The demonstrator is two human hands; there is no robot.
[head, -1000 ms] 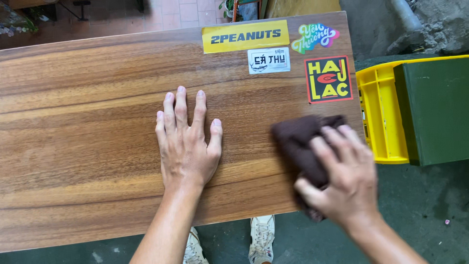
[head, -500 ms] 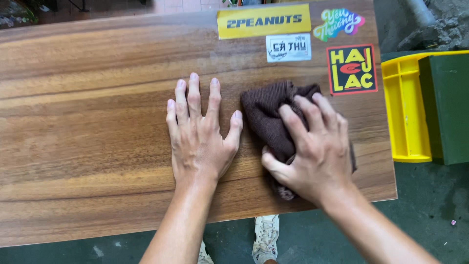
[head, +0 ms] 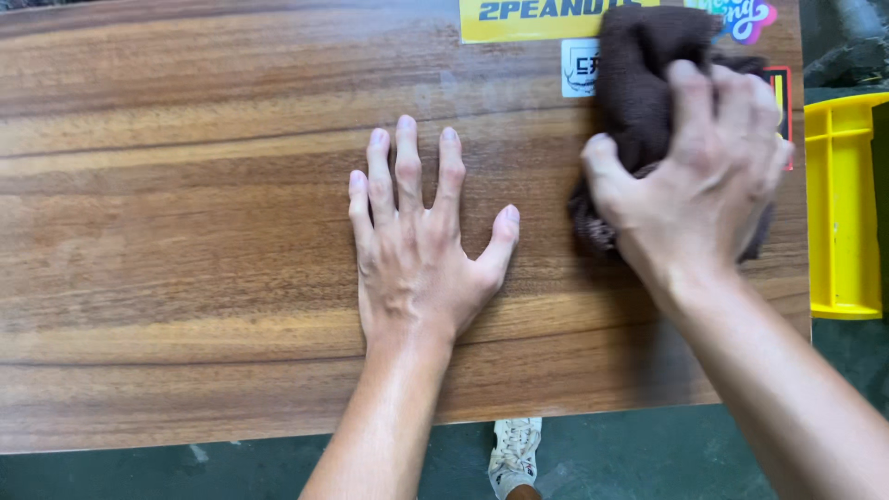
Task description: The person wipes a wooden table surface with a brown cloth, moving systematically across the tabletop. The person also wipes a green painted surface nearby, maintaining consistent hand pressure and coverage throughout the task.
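My left hand [head: 414, 250] lies flat on the brown wooden tabletop [head: 176, 231], fingers spread, holding nothing. Just to its right, my right hand [head: 696, 176] presses a dark brown cloth [head: 641, 79] against the far right part of the tabletop. The cloth bunches under the fingers and covers part of the stickers there. My two hands are a short gap apart.
Several stickers sit along the far edge: a yellow rectangular one [head: 528, 18], a small white one [head: 578, 69], a colourful one [head: 745, 18]. A yellow plastic bin [head: 838, 204] stands past the table's right edge. My shoe [head: 514, 454] shows on the dark green floor below.
My right hand has pushed the cloth from the near right edge toward the far edge, over the stickers. The view has moved closer. My left hand stays flat in place.
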